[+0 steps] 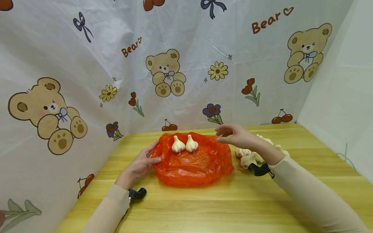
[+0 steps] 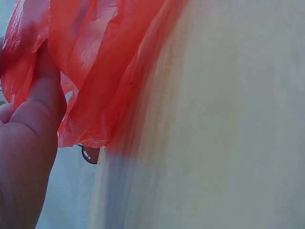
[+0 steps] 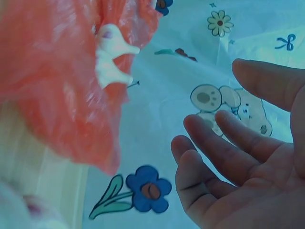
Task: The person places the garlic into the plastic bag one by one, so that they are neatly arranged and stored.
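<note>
A red plastic bag lies spread on the wooden table with its mouth open. Two garlic bulbs sit side by side at its far part, stems up; the right wrist view shows the same bulbs against the red film. My left hand grips the bag's left edge, thumb on the near side and fingers partly hidden behind the film. In the left wrist view its thumb presses into the plastic. My right hand hovers beyond the bag's right side, fingers loosely bent and holding nothing.
Several more garlic bulbs lie in a heap right of the bag, partly covered by my right forearm. A white patterned cloth hangs behind the table. A thin cable shows at the right wall.
</note>
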Available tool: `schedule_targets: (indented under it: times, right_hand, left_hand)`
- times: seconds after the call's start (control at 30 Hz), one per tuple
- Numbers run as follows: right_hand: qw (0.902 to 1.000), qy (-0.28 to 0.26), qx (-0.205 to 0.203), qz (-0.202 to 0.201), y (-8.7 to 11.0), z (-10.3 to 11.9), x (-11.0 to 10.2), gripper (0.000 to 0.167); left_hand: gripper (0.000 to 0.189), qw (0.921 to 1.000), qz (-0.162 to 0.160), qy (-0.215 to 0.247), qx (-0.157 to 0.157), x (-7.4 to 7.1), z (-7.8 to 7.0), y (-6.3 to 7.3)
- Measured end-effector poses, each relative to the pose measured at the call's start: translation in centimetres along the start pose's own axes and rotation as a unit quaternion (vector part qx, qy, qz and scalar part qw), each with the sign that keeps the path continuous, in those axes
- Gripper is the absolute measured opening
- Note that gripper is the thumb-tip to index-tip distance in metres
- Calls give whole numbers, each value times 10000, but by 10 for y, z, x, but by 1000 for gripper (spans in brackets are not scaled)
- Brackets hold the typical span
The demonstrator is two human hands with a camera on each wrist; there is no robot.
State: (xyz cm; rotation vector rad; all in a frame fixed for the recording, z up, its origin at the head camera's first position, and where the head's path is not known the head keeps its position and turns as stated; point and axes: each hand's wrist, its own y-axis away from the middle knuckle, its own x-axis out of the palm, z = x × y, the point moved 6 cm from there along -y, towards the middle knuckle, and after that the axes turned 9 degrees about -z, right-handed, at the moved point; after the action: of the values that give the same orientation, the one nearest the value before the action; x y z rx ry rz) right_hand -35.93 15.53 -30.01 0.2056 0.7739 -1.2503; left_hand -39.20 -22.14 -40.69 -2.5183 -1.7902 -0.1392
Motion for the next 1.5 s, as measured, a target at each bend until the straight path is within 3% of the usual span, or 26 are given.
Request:
schedule_targets:
  times: [0.27, 0.83, 1.2, 1.5]
  right_hand:
    - [9998, 147, 99, 42, 18, -22, -14, 47]
    - [9989, 303, 184, -303, 56, -60, -54, 43]
    - [9989, 404, 208, -132, 68, -81, -48, 46]
    - [9991, 38, 370, 193, 67, -99, -32, 44]
  left_hand:
    - [94, 10000, 63, 20, 24, -1, -2, 0]
    - [93, 10000, 17, -40, 43, -2, -5, -1]
    - [94, 10000, -17, -29, 6, -2, -3, -1]
    - [94, 10000, 39, -36, -6, -2, -1, -2]
